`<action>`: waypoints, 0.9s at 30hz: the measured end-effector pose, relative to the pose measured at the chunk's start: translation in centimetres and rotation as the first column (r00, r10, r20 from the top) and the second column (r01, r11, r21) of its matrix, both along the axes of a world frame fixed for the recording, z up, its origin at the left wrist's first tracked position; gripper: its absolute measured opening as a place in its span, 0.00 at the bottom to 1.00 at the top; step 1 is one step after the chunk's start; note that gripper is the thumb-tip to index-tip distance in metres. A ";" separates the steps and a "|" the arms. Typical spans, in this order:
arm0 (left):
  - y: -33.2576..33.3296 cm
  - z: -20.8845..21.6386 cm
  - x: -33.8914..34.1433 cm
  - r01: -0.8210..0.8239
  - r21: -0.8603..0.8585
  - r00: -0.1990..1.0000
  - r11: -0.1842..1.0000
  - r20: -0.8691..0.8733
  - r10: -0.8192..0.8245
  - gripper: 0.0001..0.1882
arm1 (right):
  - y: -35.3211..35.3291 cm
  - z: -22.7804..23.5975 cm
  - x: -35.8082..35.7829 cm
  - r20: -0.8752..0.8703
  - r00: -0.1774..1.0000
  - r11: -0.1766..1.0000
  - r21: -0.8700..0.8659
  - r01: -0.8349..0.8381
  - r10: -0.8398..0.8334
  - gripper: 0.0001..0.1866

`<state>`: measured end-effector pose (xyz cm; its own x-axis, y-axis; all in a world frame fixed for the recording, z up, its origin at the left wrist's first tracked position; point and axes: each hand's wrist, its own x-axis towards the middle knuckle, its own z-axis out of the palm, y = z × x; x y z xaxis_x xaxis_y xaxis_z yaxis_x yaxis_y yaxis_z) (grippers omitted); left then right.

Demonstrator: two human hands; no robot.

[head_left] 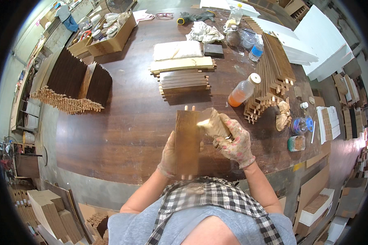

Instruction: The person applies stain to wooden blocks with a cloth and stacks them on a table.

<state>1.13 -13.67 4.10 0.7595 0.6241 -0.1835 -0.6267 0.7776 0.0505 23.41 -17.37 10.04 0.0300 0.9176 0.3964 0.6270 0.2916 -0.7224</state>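
Note:
My left hand, in a light glove, grips a flat brown wooden board upright by its long edges. Pale dowel pegs stick out of the board's two ends. In my right hand, gloved with a pinkish pattern, is a folded tan pad. It touches or nearly touches the board's upper right edge; whether it is cloth or sandpaper I cannot tell. Beyond the board lies a small stack of brown pegged boards, with pale yellowish boards and a white padded bundle behind it.
Dark pegged boards are piled at the left, more brown boards at the right. A bottle with orange liquid stands near my right hand. A crumpled cloth, a jar and a cardboard box sit on the table.

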 end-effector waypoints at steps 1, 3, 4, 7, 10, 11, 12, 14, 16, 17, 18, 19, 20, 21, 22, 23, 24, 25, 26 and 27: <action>0.1 0.1 0.1 0.015 0.001 1.000 1.000 0.012 -0.015 0.35 | 0.4 -0.1 0.2 0.009 0.999 0.999 0.007 0.041 -0.042 0.31; 0.0 0.2 0.1 0.030 0.004 0.999 1.000 -0.014 -0.030 0.35 | 1.3 -0.3 0.4 0.024 0.991 0.991 0.023 0.130 -0.130 0.31; -0.1 0.1 -0.1 0.027 0.006 0.998 1.000 -0.051 -0.027 0.35 | 1.0 -0.5 0.6 0.031 0.987 0.988 0.013 0.154 -0.155 0.31; 0.2 -0.5 -0.2 0.034 0.009 0.993 0.999 -0.112 -0.032 0.36 | 0.8 0.2 -0.2 0.028 0.993 0.987 0.111 0.113 -0.117 0.30; 0.0 0.2 0.0 0.034 -0.072 0.998 0.997 -0.059 -0.039 0.36 | -0.2 -0.8 -0.4 0.113 0.985 0.991 0.051 0.122 -0.127 0.31; 0.1 0.6 0.1 0.028 -0.102 0.999 0.994 -0.024 -0.031 0.36 | -0.6 -1.0 -0.2 0.145 0.980 0.991 0.040 0.131 -0.136 0.32; 0.2 0.2 0.0 0.037 -0.072 0.999 0.997 -0.015 -0.038 0.36 | -1.1 -1.1 0.1 0.136 0.989 0.995 0.084 0.053 -0.064 0.33; 0.3 -0.6 -0.2 0.065 -0.021 0.998 0.998 0.002 -0.065 0.36 | -1.2 -1.0 -0.1 0.118 0.992 0.988 0.150 0.031 -0.049 0.33; 0.2 -0.5 -0.3 0.087 -0.003 0.995 0.996 -0.049 -0.087 0.36 | -1.0 -1.1 -0.2 0.078 0.992 0.989 0.115 0.090 -0.099 0.34; 0.2 0.0 -0.1 0.100 0.012 0.992 0.995 -0.074 -0.099 0.36 | -0.6 -1.0 -0.2 0.082 0.991 0.990 0.106 0.096 -0.105 0.33; 0.1 0.5 0.0 0.076 -0.017 0.992 0.997 -0.100 -0.077 0.36 | -0.3 -0.9 -0.3 0.086 0.990 0.990 0.097 0.103 -0.111 0.33; -0.2 1.1 0.3 0.051 -0.046 0.990 0.998 -0.126 -0.056 0.36 | -0.2 -0.9 -0.3 0.090 0.989 0.990 0.088 0.108 -0.116 0.33; -0.1 1.4 0.4 0.017 -0.065 0.988 0.998 -0.153 -0.027 0.35 | -0.7 -2.0 -0.1 0.110 0.988 0.988 0.120 0.099 -0.112 0.33; 0.1 1.3 0.2 0.035 -0.047 0.990 0.998 -0.136 -0.041 0.35 | -1.4 -2.4 0.0 0.101 0.992 0.989 0.132 0.065 -0.079 0.33; 0.4 1.1 -0.1 0.052 -0.029 0.991 0.998 -0.119 -0.055 0.35 | -2.0 -2.7 0.2 0.092 0.995 0.989 0.144 0.031 -0.045 0.33; 0.2 0.7 -0.4 0.072 -0.020 0.992 0.997 -0.107 -0.074 0.34 | -2.5 -2.9 0.1 0.080 0.997 0.989 0.147 0.001 -0.013 0.33; 0.2 0.4 -0.4 0.060 -0.036 0.993 0.998 -0.097 -0.063 0.34 | -2.4 -3.0 -0.1 0.055 0.998 0.983 0.183 0.020 -0.030 0.32; 0.2 0.1 -0.3 0.048 -0.053 0.995 0.997 -0.088 -0.052 0.34 | -2.0 -2.9 -0.2 0.074 0.996 0.985 0.173 0.030 -0.043 0.32; 0.4 0.1 -0.1 0.046 -0.064 0.996 0.997 -0.077 -0.051 0.34 | -1.3 -1.9 -0.4 0.095 0.993 0.985 0.167 0.049 -0.066 0.32; 0.3 0.4 0.0 0.052 -0.044 0.996 0.998 -0.074 -0.055 0.34 | -0.6 -1.2 -0.3 0.116 0.989 0.984 0.163 0.068 -0.088 0.31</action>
<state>1.10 -13.33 4.49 0.7746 0.5735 -0.2666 -0.5798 0.8123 0.0628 23.08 -17.97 8.80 0.0415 0.8395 0.5418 0.7331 0.3429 -0.5874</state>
